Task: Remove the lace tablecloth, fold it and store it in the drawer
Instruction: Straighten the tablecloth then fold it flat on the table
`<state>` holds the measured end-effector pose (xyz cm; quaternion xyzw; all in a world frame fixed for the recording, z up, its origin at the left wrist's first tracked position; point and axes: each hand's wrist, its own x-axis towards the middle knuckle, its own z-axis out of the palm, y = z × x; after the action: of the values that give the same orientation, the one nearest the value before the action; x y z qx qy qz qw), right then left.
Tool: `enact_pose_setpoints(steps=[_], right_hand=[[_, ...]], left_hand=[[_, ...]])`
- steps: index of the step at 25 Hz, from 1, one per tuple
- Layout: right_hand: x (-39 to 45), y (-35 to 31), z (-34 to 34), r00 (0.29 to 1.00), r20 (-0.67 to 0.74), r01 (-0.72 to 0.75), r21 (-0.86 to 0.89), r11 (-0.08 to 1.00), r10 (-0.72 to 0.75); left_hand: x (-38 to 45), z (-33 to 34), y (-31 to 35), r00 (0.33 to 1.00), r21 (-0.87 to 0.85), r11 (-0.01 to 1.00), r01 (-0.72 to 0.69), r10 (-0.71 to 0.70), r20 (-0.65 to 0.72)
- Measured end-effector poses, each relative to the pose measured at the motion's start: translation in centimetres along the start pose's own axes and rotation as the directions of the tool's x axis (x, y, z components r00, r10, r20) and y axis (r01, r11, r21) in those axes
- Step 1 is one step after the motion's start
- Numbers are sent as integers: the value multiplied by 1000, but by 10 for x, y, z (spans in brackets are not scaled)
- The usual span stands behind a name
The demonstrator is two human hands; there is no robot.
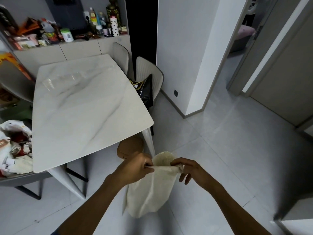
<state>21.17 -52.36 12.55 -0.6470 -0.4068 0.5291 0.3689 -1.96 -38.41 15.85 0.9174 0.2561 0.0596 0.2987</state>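
While both hands pinch lace tablecloth (152,189) top edge, black bag (146,90) lettering unreadable.

cream lace tablecloth (150,192), grey-veined white table (88,106)

table (88,106): white marble top, glossy | on it: only window glare | stands on grey tiled floor (220,158)
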Motion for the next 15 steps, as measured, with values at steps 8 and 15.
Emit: enact_pose_setpoints(steps=[8, 15], right_hand=[[26, 43, 21, 999, -28, -47, -319, 946, 41], [27, -12, -19, 993, 49, 117, -493, 862, -107]], left_hand=[[-16, -78, -11, 998, -94, 994, 56, -58, -18], [-33, -130, -56, 984, -28, 984, 174, -175, -36]])
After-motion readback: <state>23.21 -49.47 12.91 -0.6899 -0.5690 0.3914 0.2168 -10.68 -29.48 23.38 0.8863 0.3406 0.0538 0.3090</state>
